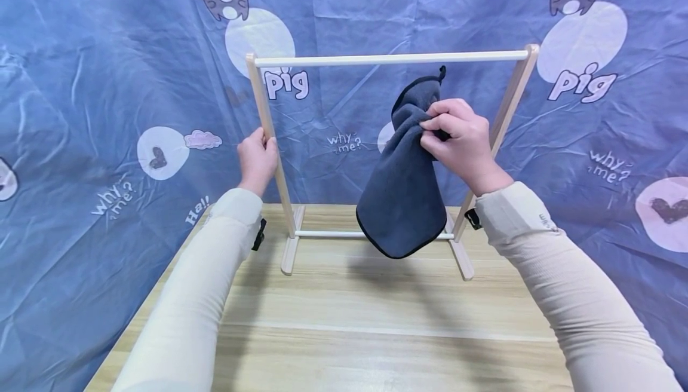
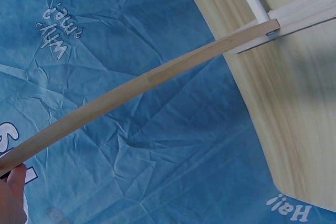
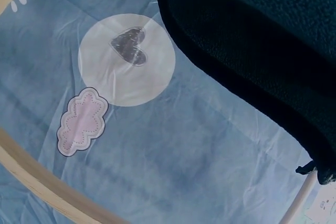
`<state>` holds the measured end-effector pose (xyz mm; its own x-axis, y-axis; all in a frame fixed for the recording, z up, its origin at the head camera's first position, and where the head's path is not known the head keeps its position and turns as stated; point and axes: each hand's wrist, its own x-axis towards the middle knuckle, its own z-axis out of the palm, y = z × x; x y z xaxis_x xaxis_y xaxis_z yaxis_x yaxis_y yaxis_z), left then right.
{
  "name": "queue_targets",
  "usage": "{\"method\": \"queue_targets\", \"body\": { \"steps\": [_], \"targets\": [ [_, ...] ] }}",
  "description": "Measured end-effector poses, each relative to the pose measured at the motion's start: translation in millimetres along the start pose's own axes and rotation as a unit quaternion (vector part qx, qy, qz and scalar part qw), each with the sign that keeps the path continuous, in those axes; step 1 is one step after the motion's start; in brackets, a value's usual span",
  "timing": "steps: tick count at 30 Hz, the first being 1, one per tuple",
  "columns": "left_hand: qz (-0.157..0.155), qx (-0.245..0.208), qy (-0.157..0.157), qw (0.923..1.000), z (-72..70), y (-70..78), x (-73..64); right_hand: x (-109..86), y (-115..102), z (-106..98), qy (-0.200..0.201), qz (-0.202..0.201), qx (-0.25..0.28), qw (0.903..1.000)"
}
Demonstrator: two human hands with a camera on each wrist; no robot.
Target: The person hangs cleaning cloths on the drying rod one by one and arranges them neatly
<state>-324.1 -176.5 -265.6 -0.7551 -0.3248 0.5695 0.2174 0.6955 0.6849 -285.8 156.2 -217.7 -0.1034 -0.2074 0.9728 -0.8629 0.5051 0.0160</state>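
Note:
A dark grey towel (image 1: 403,195) with black edging hangs from my right hand (image 1: 457,138), which pinches it near its upper part. A small black loop (image 1: 442,72) sticks up at the towel's top corner, just under the rack's white top bar (image 1: 392,58). My left hand (image 1: 258,156) grips the left wooden post of the rack (image 1: 283,192). In the left wrist view, that post (image 2: 147,80) runs down to its foot, with part of the hand (image 2: 14,195) at the corner. The right wrist view shows the towel (image 3: 247,51) close up, its fingers out of sight.
The rack stands on a light wood table (image 1: 344,308), its feet joined by a white lower bar (image 1: 328,234). Behind hangs a blue printed cloth (image 1: 355,15), close to the rack. The rack's right post (image 1: 513,102) rises beyond my right hand.

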Motion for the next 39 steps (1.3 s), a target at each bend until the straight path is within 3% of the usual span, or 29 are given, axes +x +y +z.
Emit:
{"method": "queue_targets", "body": {
  "steps": [16,39],
  "targets": [
    [0.019,0.011,0.006,0.9998,1.1,-2.3,1.6,11.3,-2,0,0.016,-0.014,-0.014,0.9997],
    [0.012,0.014,0.000,0.9998,-0.6,-0.2,1.7,24.6,-8,-2,0.078,0.016,-0.012,0.9968]
  ]
}}
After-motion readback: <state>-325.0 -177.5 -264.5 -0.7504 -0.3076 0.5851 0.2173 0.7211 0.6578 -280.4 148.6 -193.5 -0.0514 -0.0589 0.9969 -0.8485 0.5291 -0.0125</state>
